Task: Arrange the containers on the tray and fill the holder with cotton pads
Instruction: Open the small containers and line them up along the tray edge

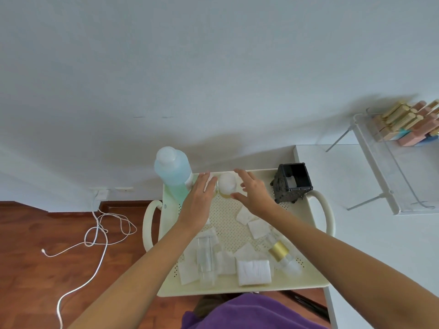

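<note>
Bright, soft daylight; faint shadows on wall; wide-angle edge distortion, slight blur.

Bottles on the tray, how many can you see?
4: a blue bottle at the far left corner, a white-capped one between the hands, a clear one lying near left, a gold-banded one lying near right. The hands may hide more.

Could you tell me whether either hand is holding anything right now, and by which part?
Neither clearly is. The left hand and right hand flank the white round jar, fingers spread; any contact cannot be told.
</note>
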Demonstrator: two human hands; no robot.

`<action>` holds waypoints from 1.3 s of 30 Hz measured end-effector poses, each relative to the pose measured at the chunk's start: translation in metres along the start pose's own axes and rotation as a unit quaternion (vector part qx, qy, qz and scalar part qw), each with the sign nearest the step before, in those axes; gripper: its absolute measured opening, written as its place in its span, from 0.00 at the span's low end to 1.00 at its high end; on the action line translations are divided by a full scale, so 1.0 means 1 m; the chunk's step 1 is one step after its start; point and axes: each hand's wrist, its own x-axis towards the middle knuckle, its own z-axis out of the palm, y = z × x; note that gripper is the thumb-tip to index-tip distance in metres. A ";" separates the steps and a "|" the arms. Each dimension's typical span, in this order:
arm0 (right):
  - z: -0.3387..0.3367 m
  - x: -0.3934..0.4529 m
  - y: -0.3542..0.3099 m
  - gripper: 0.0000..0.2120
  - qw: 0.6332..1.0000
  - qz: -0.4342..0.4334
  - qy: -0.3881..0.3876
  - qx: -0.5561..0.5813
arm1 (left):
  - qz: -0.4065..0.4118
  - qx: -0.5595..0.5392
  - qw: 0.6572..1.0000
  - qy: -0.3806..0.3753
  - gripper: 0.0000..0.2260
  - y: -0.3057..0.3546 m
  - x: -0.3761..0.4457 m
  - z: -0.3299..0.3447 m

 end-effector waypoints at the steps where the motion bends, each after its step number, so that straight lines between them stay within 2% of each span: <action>1: -0.004 -0.023 0.005 0.30 1.000 0.004 0.006 0.000 | 0.026 -0.008 1.000 -0.015 0.29 0.002 -0.019 0.001; 3: -0.014 -0.040 0.021 0.25 1.000 0.020 -0.013 0.003 | 0.045 -0.028 0.998 -0.042 0.27 -0.008 -0.039 0.004; 6: -0.026 -0.070 0.045 0.22 0.993 0.078 -0.082 -0.033 | 0.069 -0.030 0.993 -0.090 0.25 -0.026 -0.062 0.010; 10: -0.026 -0.110 0.062 0.22 0.984 0.112 -0.125 -0.066 | 0.088 -0.012 0.983 -0.160 0.32 -0.039 -0.088 0.025; 12: -0.020 -0.121 0.062 0.26 0.980 0.100 -0.138 -0.105 | 0.147 0.020 0.972 -0.180 0.34 -0.041 -0.096 0.031; 16: -0.007 -0.135 0.052 0.26 0.961 0.064 -0.141 -0.229 | 0.268 0.103 0.938 -0.192 0.35 -0.039 -0.101 0.043; 20: 0.003 -0.149 0.048 0.16 0.949 0.123 -0.151 -0.248 | 0.303 0.151 0.925 -0.174 0.27 -0.033 -0.101 0.047; 22: 0.003 -0.151 0.050 0.15 0.945 0.152 -0.148 -0.249 | 0.318 0.178 0.918 -0.155 0.24 -0.031 -0.102 0.048; 25: 0.003 -0.151 0.053 0.17 0.943 0.178 -0.140 -0.243 | 0.316 0.188 0.917 -0.153 0.26 -0.030 -0.101 0.044; 30: 0.008 -0.151 0.050 0.22 0.945 0.191 -0.132 -0.229 | 0.263 0.131 0.942 -0.164 0.28 -0.034 -0.098 0.030; 35: 0.010 -0.152 0.053 0.19 0.961 0.192 -0.101 -0.173 | 0.153 -0.062 0.981 -0.105 0.23 -0.031 -0.092 0.015; 39: -0.001 -0.150 0.060 0.17 0.966 0.189 -0.086 -0.156 | 0.088 -0.205 0.974 -0.051 0.23 -0.013 -0.067 -0.005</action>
